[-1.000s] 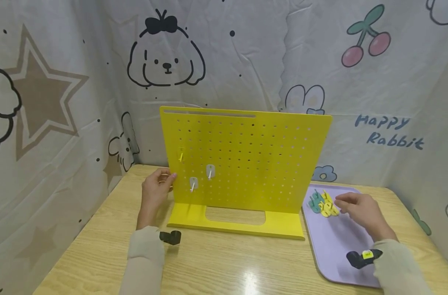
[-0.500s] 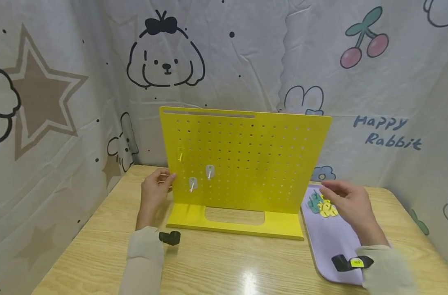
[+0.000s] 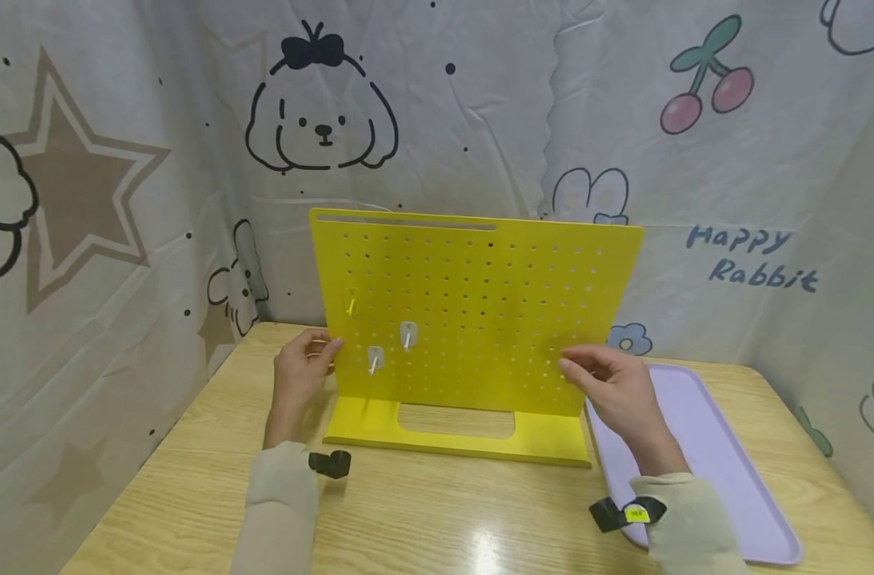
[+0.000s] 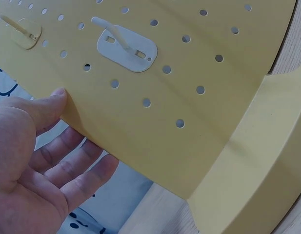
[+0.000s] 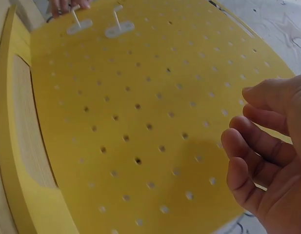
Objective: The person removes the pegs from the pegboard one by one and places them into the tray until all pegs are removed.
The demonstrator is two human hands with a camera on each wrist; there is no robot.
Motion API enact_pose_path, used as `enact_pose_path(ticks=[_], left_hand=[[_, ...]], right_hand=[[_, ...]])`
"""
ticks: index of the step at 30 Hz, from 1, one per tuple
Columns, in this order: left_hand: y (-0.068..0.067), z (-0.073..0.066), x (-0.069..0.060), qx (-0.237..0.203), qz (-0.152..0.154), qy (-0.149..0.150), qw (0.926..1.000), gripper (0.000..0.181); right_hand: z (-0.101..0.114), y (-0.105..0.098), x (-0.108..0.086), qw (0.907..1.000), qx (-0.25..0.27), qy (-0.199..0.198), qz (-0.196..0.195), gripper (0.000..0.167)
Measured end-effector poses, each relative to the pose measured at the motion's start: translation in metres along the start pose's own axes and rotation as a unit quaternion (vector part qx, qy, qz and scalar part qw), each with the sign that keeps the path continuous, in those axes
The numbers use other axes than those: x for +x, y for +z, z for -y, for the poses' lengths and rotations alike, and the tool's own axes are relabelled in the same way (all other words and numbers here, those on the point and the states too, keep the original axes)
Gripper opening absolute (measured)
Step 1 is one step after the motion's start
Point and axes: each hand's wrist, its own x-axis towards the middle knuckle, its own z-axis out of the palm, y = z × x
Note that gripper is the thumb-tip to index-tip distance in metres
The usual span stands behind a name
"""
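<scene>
A yellow pegboard (image 3: 466,303) stands upright on its own base. My left hand (image 3: 302,374) grips its left edge, thumb (image 4: 52,105) on the front face and the other fingers around the edge. Two white hooks (image 3: 407,335) and one yellow hook (image 3: 351,303) hang on the board's left part. My right hand (image 3: 620,391) is in front of the board's lower right side, its fingers loosely curled; in the right wrist view nothing shows between the fingertips (image 5: 238,170). The hooks that lay on the tray are hidden behind this hand.
On the right of the wooden table (image 3: 423,503) lies a purple tray (image 3: 725,471), partly covered by the right forearm. The board's base (image 3: 552,443) has a cut-out in its middle. A printed white curtain (image 3: 480,104) hangs behind and at both sides.
My right hand has moved left from beside the green and yellow hooks on the tray to the pegboard's right side. The left hand has stayed on the board's edge.
</scene>
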Motion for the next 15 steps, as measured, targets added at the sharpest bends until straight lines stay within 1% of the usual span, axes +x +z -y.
enact_pose_path(ticks=[4, 8, 12, 15], left_hand=[[0.000, -0.001, -0.001, -0.003, -0.002, -0.003, 1.0000, 0.028], [0.000, -0.002, 0.000, -0.003, -0.002, -0.003, 1.0000, 0.028], [0.001, -0.001, 0.000, -0.002, 0.001, -0.005, 1.0000, 0.028], [0.000, -0.001, 0.000, -0.003, 0.001, -0.005, 1.0000, 0.029]], right_hand=[[0.006, 0.015, 0.003, 0.9992, 0.030, -0.002, 0.028, 0.020], [0.013, 0.030, 0.008, 0.9972, 0.051, 0.006, 0.055, 0.022], [0.021, 0.044, 0.014, 0.9957, 0.053, 0.006, 0.076, 0.025], [0.031, 0.055, 0.021, 0.9943, 0.058, -0.004, 0.090, 0.027]])
